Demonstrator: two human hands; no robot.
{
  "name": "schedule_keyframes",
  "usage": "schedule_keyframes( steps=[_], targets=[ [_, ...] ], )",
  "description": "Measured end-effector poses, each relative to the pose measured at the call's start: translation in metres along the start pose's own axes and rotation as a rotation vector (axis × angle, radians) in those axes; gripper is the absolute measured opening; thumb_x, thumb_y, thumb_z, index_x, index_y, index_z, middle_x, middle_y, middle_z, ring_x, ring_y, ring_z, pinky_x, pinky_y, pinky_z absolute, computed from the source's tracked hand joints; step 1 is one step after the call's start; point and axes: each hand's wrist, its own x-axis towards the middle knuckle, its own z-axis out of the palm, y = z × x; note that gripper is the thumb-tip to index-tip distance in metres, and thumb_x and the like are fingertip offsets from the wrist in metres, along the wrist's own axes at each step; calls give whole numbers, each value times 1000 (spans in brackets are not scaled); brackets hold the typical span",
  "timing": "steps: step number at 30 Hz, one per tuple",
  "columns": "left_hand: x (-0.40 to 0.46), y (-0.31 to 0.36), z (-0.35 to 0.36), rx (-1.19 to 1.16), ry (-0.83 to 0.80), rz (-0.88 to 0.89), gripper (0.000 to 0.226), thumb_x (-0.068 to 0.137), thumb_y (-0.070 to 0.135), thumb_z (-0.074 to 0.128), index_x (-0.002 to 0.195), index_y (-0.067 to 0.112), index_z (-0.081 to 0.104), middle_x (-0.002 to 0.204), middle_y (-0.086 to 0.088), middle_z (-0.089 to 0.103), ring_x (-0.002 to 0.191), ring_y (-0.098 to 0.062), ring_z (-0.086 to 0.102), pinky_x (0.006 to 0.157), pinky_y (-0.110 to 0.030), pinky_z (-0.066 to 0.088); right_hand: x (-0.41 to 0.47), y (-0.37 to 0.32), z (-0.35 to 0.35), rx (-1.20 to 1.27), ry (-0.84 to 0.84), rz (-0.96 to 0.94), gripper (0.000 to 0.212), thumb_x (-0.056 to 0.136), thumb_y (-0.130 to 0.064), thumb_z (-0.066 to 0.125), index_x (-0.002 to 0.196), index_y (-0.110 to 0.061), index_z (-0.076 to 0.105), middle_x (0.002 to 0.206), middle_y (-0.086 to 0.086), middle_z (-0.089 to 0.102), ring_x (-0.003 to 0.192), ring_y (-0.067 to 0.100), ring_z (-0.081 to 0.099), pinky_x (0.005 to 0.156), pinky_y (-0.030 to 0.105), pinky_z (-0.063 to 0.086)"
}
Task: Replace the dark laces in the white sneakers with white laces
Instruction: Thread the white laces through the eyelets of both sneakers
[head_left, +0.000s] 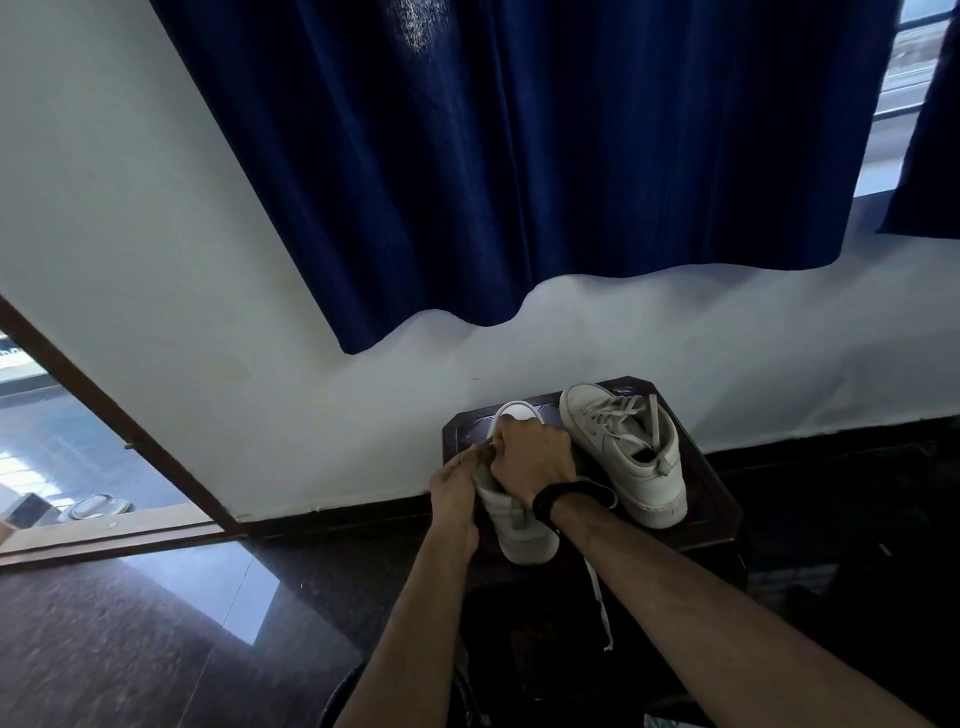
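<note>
Hands meet on a white leather sneaker (511, 519) on a dark wooden stool (711, 499): left hand (457, 486) grips its side, right hand (530, 457) apparently pinches lacing; second laced white sneaker (623, 447) stands just beside.

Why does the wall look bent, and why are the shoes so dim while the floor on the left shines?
Head view: the wide-angle lens bows the wall and curtain. Daylight enters by the doorway at left and glares off the polished floor. The sneakers and both hands sit in dim, soft shade, slightly blurred.
</note>
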Motion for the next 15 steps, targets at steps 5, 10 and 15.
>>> schedule_keyframes(
  steps=[5,10,15],
  targets=[
    [4,0,-3,-43,-43,-80,42,93,46,62,103,8,75,100,-13,75,96,-27,71,89,-37,55,2,0,2,-18,-19,-34,22,90,-29,47,103,-17,60,102,8,68,91,31,66,66,32,38],
    [9,9,-3,-61,-59,-186,31,96,24,58,108,-2,70,93,-18,74,84,-29,69,69,-32,58,0,1,2,-54,-8,-74,22,97,-29,42,107,-18,58,101,8,68,91,30,66,64,32,36],
    [12,26,6,82,-1,-137,12,82,3,63,88,-2,72,83,-19,71,68,-28,65,61,-29,56,-1,4,-5,-10,-18,-98,20,93,-25,46,109,-16,55,104,7,67,97,28,63,65,32,39]
  ],
)
